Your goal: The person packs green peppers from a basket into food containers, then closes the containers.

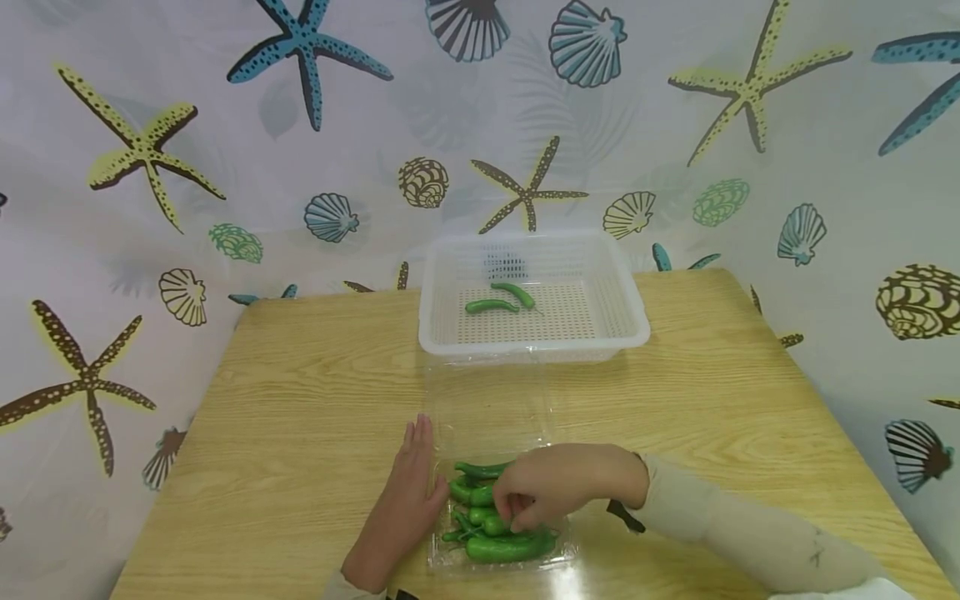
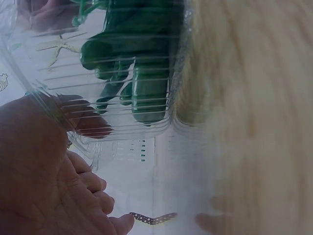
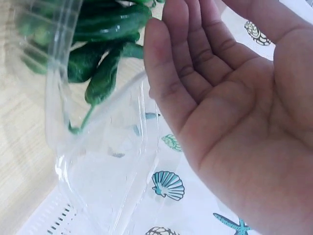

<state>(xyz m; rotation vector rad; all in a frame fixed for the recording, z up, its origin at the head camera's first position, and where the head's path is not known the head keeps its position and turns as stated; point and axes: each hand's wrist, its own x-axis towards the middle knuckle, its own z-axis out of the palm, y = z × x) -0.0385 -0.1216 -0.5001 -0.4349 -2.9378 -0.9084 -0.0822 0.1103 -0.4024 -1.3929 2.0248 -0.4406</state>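
Several green chili peppers [image 1: 510, 547] lie in a clear plastic clamshell box [image 1: 498, 567] near the front of the table. My left hand [image 1: 405, 500] stands along the box's left side with straight fingers, its thumb at the rim. In the left wrist view, the thumb shows through the ribbed clear wall, beside peppers [image 2: 149, 93]. From the right, my right hand [image 1: 558, 482] reaches over the box, curled thumb and index finger pinching at a pepper in the middle. Its other fingers [image 3: 166, 73] are loosely bent in the right wrist view, where the pinching tips are out of frame.
Behind the box, its clear lid [image 1: 487, 404] lies folded back toward a white perforated basket [image 1: 536, 346]. Two green peppers [image 1: 491, 306] rest in the basket. The wood-grain table [image 1: 315, 400] backs onto a patterned cloth [image 1: 360, 158] with starfish and shells.
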